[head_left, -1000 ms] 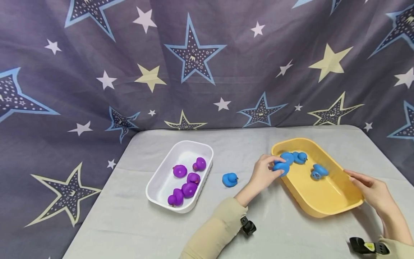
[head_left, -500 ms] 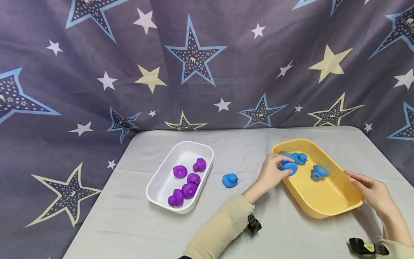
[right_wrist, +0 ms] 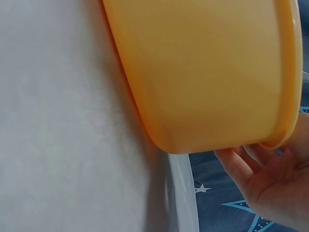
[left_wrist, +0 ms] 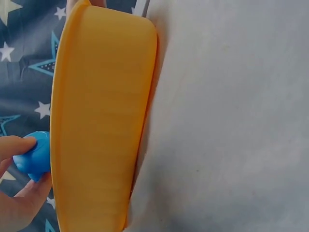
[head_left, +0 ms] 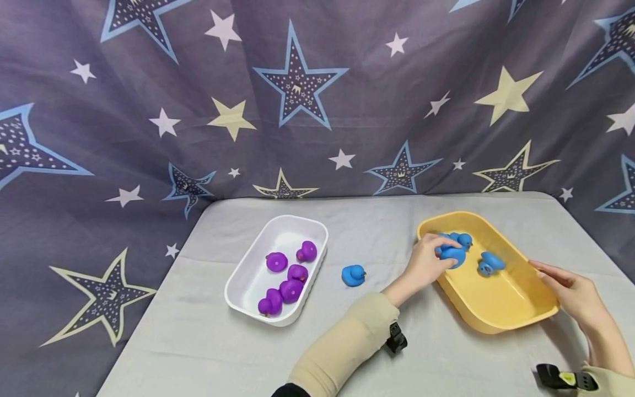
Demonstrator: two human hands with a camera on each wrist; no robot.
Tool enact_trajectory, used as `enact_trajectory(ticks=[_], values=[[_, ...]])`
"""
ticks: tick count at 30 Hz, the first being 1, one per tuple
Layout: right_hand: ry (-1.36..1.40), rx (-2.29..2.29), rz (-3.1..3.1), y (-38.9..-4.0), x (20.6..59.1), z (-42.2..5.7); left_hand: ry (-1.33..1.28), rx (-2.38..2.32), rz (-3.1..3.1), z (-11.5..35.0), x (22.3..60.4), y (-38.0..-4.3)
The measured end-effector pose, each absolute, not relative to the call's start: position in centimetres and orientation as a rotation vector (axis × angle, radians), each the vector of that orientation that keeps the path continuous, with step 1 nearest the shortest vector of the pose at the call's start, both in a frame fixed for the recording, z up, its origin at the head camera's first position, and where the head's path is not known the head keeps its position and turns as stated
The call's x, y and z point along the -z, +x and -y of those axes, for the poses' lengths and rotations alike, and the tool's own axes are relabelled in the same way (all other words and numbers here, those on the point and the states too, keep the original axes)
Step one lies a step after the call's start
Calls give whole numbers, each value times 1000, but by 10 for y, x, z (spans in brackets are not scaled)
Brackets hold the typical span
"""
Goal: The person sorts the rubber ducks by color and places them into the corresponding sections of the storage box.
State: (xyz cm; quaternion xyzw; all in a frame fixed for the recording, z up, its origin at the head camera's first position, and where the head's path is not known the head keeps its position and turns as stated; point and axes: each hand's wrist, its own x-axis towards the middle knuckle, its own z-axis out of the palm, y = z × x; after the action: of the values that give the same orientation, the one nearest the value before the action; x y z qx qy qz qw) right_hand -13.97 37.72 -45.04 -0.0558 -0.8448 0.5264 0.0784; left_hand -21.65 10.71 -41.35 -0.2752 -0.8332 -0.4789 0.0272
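Between thumb and fingers, my left hand [head_left: 425, 263] holds a blue rubber duck [head_left: 453, 255] over the left side of the yellow bin [head_left: 488, 311]. The left wrist view shows this duck [left_wrist: 39, 157] beyond the bin's rim, pinched by the fingertips. Other blue ducks lie in the bin: one duck [head_left: 491, 263] near the middle, and another duck [head_left: 464, 240] toward the far end, partly behind the held one. My right hand [head_left: 572, 292] grips the bin's right rim; in the right wrist view its fingers [right_wrist: 236, 166] reach against the outer wall.
A single blue duck [head_left: 353, 275] sits on the grey tabletop [head_left: 193, 331] left of my left forearm. Farther left stands a white bin [head_left: 238, 281] with several purple ducks [head_left: 291, 290]. A star-patterned curtain [head_left: 347, 121] hangs behind the table.
My left hand has moved to the right with the blue duck, from the bin's left rim farther over its inside. The right hand and the yellow bin have stayed in place.
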Motion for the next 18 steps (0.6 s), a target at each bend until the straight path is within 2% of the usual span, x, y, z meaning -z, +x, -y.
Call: enact_trajectory(ticks=[10, 18], values=[[-142, -1634, 2506, -141, 451, -381, -847, 1339, 2633, -114, 415, -223], [-162, -1514, 2560, -149, 474, -395, -891, 1308, 2661, -114, 416, -230]])
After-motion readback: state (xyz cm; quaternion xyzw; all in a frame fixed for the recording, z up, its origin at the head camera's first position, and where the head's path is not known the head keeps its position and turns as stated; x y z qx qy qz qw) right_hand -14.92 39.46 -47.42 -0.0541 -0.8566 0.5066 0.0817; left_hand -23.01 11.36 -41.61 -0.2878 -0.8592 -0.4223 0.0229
